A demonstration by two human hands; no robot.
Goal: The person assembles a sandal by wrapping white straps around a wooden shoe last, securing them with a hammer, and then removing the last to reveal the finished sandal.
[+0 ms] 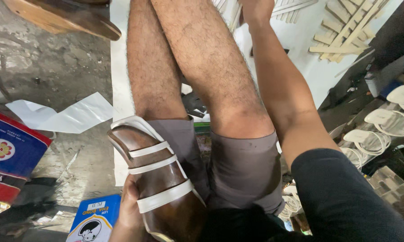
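Gripped from beneath by the left hand (pixel 131 210), a brown wooden shoe last (pixel 159 179) wearing a white strapped sandal upper (pixel 155 165) rests against the left thigh. Farther right, the right hand (pixel 255 9) reaches toward white straps (pixel 296 11); its grip cannot be told.

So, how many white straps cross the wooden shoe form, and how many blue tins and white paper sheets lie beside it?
White straps on the wooden shoe form: 3
Blue tin: 1
White paper sheet: 1
Total: 5
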